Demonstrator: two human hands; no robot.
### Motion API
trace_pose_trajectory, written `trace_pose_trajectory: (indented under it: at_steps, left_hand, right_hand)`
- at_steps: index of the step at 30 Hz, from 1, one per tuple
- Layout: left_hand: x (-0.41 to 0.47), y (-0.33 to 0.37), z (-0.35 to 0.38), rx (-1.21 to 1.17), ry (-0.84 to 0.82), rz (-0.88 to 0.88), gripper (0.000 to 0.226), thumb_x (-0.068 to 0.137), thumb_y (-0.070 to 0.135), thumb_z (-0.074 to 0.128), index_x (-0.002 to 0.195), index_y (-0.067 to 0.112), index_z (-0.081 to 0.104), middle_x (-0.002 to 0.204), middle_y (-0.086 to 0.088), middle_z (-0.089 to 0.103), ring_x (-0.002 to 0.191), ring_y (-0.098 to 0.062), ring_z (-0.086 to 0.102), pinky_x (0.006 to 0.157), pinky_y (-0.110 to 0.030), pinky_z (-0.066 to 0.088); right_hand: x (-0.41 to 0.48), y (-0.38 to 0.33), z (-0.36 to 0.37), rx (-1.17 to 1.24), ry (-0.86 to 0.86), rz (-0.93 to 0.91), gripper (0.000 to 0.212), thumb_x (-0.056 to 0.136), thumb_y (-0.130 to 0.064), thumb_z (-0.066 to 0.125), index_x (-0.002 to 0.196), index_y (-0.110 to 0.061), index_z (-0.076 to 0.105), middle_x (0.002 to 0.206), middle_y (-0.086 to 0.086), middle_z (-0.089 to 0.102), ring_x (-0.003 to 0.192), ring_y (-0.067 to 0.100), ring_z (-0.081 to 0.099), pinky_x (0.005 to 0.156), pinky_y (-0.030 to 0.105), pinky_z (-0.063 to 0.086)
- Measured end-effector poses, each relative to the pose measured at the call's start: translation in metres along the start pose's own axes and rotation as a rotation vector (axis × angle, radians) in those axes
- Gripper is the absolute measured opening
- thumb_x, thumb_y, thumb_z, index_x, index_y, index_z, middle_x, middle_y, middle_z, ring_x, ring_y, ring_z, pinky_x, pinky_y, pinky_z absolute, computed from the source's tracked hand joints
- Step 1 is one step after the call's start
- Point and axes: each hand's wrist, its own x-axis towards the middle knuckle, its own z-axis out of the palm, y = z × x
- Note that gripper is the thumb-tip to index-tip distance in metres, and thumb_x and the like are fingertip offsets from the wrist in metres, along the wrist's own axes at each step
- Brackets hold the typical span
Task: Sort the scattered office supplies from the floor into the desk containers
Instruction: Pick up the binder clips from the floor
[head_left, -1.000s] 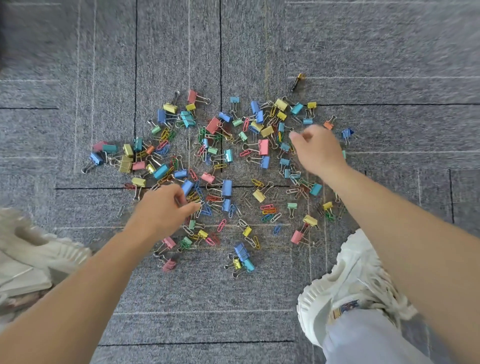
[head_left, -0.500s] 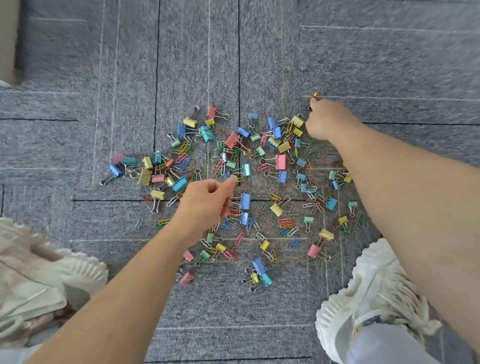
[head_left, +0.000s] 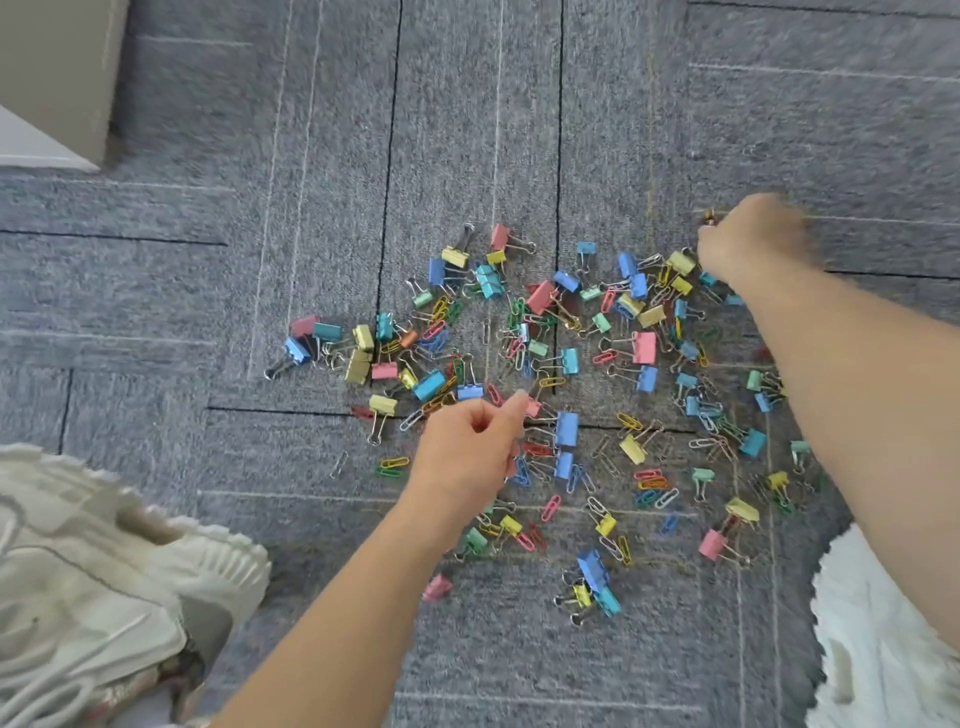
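Observation:
Several coloured binder clips (head_left: 566, 428) and paper clips (head_left: 550, 506) lie scattered on the grey carpet (head_left: 467, 130). My left hand (head_left: 467, 447) hovers low over the middle of the pile with curled fingers. Its forefinger tip touches a pink binder clip (head_left: 533, 408), and nothing shows inside the hand. My right hand (head_left: 748, 239) is blurred at the far right edge of the pile. Its curled fingers close on a small gold-brown object (head_left: 709, 218) that lies apart from the clips.
My white shoes stand on the carpet at the lower left (head_left: 104, 571) and lower right (head_left: 883, 649). A pale furniture corner (head_left: 52, 78) fills the top left. No container is in view.
The view has shifted so the pile sits lower in frame. My right hand went from the pile's right side up to the gold-brown object. My left hand moved right toward the pink clip.

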Motion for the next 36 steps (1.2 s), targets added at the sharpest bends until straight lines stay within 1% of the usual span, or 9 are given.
trace_pose_trajectory:
  at_steps: [5,7,10,14,17,23,27,32,36]
  left_hand:
    - [-0.001,0.001,-0.012,-0.2,-0.058,-0.086,0.036,0.099,0.034,0.057,0.07,0.013,0.059,0.059,0.0,0.056,0.053,-0.015,0.049,0.05,-0.025,0.038]
    - [-0.009,0.005,-0.025,-0.404,-0.066,-0.184,0.024,0.098,0.019,0.057,0.077,0.008,0.059,0.068,-0.004,0.057,0.056,-0.015,0.05,0.052,-0.025,0.035]
    - [-0.034,0.019,-0.049,-0.508,-0.159,-0.249,0.011,0.094,-0.003,0.052,0.101,-0.003,0.061,0.097,-0.014,0.059,0.074,-0.017,0.057,0.061,-0.024,0.048]
    - [-0.099,0.052,-0.075,-0.41,-0.256,-0.173,0.023,0.094,-0.013,0.047,0.114,-0.005,0.057,0.114,-0.02,0.059,0.092,-0.023,0.062,0.079,-0.029,0.056]
    - [-0.164,0.092,-0.091,-0.433,-0.26,-0.109,0.021,0.094,-0.011,0.049,0.111,-0.006,0.06,0.118,-0.021,0.064,0.092,-0.023,0.069,0.072,-0.026,0.06]
    - [-0.315,0.146,-0.099,-0.509,-0.331,0.064,0.023,0.09,-0.012,0.058,0.111,-0.006,0.064,0.12,-0.021,0.067,0.102,-0.03,0.071,0.076,-0.029,0.061]
    - [-0.414,0.143,-0.093,-0.682,-0.43,0.146,0.028,0.091,-0.012,0.055,0.119,-0.006,0.061,0.12,-0.023,0.068,0.108,-0.034,0.069,0.084,-0.035,0.059]
    - [-0.513,0.11,-0.098,-0.981,-0.506,0.254,0.043,0.093,-0.014,0.03,0.126,-0.005,0.055,0.125,-0.028,0.063,0.114,-0.043,0.063,0.091,-0.045,0.055]
    - [-0.578,0.08,-0.105,-1.163,-0.516,0.378,0.055,0.078,-0.006,0.034,0.13,-0.006,0.051,0.132,-0.031,0.057,0.122,-0.048,0.055,0.097,-0.053,0.05]
  right_hand:
    - [-0.036,-0.01,-0.005,-0.052,0.009,-0.152,0.036,0.086,-0.04,0.058,0.078,-0.004,0.06,0.079,0.015,0.057,0.082,0.036,0.062,0.063,0.032,0.04]
    - [-0.064,-0.01,-0.012,-0.004,-0.15,-0.332,0.039,0.085,-0.034,0.054,0.055,-0.01,0.048,0.056,0.008,0.043,0.057,0.027,0.047,0.05,0.029,0.03]
    - [-0.117,-0.008,-0.04,-0.001,-0.446,-0.568,0.05,0.092,-0.024,0.05,0.046,-0.015,0.033,0.047,0.004,0.031,0.051,0.022,0.031,0.056,0.033,0.033]
    - [-0.194,-0.016,-0.114,0.06,-0.712,-0.53,0.04,0.1,-0.022,0.044,0.061,-0.015,0.044,0.057,0.003,0.043,0.052,0.017,0.038,0.053,0.029,0.034]
    - [-0.253,-0.007,-0.194,0.359,-0.823,-0.373,0.027,0.099,-0.015,0.043,0.073,-0.013,0.048,0.057,0.002,0.044,0.046,0.016,0.039,0.044,0.024,0.03]
    - [-0.377,0.046,-0.327,0.789,-0.635,-0.398,0.032,0.094,-0.013,0.046,0.064,-0.019,0.034,0.057,0.002,0.038,0.044,0.015,0.033,0.043,0.02,0.022]
    - [-0.463,0.08,-0.373,1.059,-0.541,-0.395,0.025,0.092,-0.006,0.047,0.068,-0.014,0.043,0.06,0.007,0.051,0.043,0.016,0.037,0.042,0.019,0.022]
    - [-0.552,0.109,-0.41,1.329,-0.634,-0.419,0.022,0.095,-0.006,0.049,0.075,-0.014,0.046,0.071,0.012,0.053,0.046,0.013,0.042,0.039,0.021,0.027]
    - [-0.606,0.132,-0.431,1.483,-0.769,-0.478,0.011,0.098,-0.006,0.047,0.1,-0.01,0.057,0.068,0.008,0.055,0.045,0.012,0.041,0.036,0.019,0.03]
